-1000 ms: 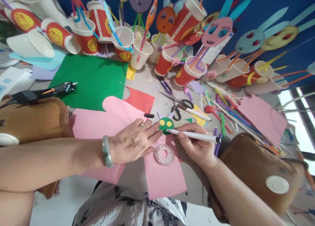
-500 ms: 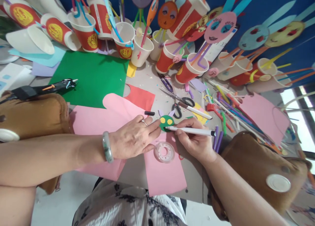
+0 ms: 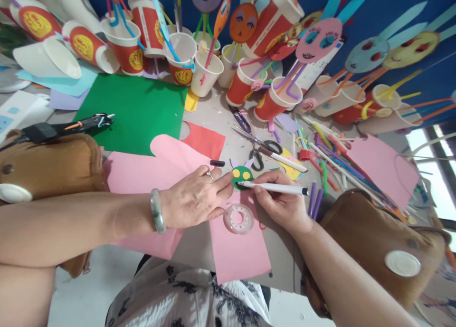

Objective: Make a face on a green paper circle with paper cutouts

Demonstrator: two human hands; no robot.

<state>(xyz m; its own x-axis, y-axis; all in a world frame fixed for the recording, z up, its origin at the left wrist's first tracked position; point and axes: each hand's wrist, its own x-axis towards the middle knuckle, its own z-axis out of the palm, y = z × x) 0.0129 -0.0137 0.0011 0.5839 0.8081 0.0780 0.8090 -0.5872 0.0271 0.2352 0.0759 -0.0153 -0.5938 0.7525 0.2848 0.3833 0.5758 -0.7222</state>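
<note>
A small green paper face with two yellow round eyes and pale purple ears lies on the table. My right hand grips a white marker pen, its tip on the lower part of the face by a dark mark. Stretched flat, my left hand rests with its fingertips at the face's left edge, holding nothing between its fingers. Just above that hand lies a black pen cap. A clear tape roll sits below the face on a pink paper strip.
Paper cups with paper faces on pipe cleaners line the back. Scissors and a brown-and-white marker lie beyond the face. Green paper and pink paper spread left; loose pipe cleaners lie right. Brown bags flank me.
The pen tip has shifted slightly left along the lower part of the green face. My left hand stays at the face's edge. The view has moved a little.
</note>
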